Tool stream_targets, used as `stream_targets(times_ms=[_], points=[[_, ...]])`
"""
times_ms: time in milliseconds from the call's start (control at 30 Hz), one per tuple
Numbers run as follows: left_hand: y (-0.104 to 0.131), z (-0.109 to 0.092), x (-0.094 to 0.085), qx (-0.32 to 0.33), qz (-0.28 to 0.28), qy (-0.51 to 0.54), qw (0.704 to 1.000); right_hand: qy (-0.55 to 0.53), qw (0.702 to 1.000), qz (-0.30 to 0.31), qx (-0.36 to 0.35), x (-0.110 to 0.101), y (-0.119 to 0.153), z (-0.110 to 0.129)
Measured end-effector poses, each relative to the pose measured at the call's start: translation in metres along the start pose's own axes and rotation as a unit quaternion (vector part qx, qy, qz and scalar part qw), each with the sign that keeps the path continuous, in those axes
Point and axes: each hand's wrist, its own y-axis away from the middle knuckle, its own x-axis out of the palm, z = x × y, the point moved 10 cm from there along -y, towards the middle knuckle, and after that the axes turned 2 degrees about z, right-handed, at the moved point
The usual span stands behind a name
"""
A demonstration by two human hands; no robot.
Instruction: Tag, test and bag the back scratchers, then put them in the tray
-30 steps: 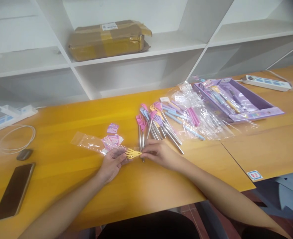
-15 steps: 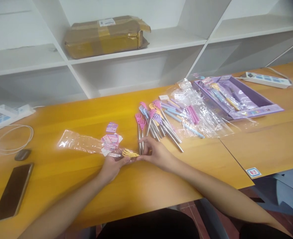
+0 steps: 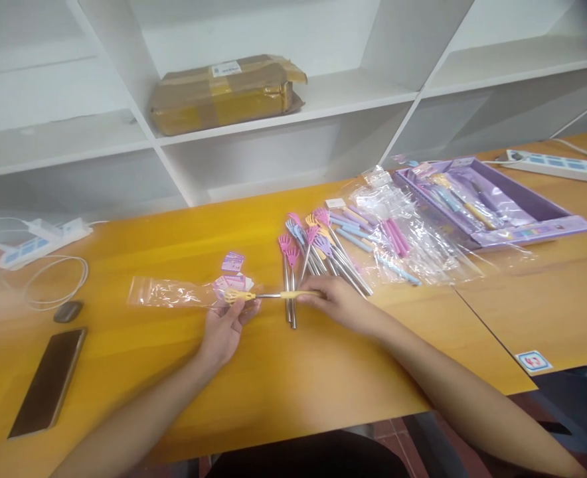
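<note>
My right hand [image 3: 336, 302] grips the yellow handle of a back scratcher [image 3: 268, 295], which lies level with its hand-shaped head pointing left. My left hand [image 3: 224, 332] pinches the near end of a clear plastic bag [image 3: 167, 292]; the scratcher's yellow head is right at its thumb. Whether that head is inside the bag or on top of it, I cannot tell. Under and behind the bag are small printed cards [image 3: 232, 282]. Just beyond my right hand lies a pile of metal-shafted back scratchers [image 3: 318, 249] with pink, blue, purple and yellow heads.
Pastel handles [image 3: 350, 226] and clear bags [image 3: 413, 226] lie right of the pile, beside a purple box [image 3: 537, 229] holding bagged scratchers. At left are a phone [image 3: 47, 382], a dark mouse-like object [image 3: 68, 311] and a power strip [image 3: 44, 242]. A taped carton [image 3: 224, 99] rests on the shelf.
The back scratcher's head has moved left over the bag, and its yellow handle now shows in my right hand. My right hand has shifted right, away from my left. The view has tilted slightly.
</note>
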Motion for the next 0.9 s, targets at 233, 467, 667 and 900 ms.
stream_targets(times_ms=[233,467,667,900], points=[[0.01,0.017,0.015,-0.044,0.05,-0.016,0.998,-0.034,0.999,-0.022,-0.032,0.033,0.004,0.025],[0.002,0.003,0.009,-0.003,0.05,0.001,0.999,-0.112,0.992,-0.049,0.018,0.016,0.005,0.007],[0.0,0.004,0.011,-0.023,0.059,0.014,0.998,-0.079,0.994,-0.069,-0.005,0.002,0.008,0.006],[0.004,0.012,0.009,-0.029,0.037,-0.036,0.998,-0.042,0.991,-0.112,-0.065,0.014,0.015,0.022]])
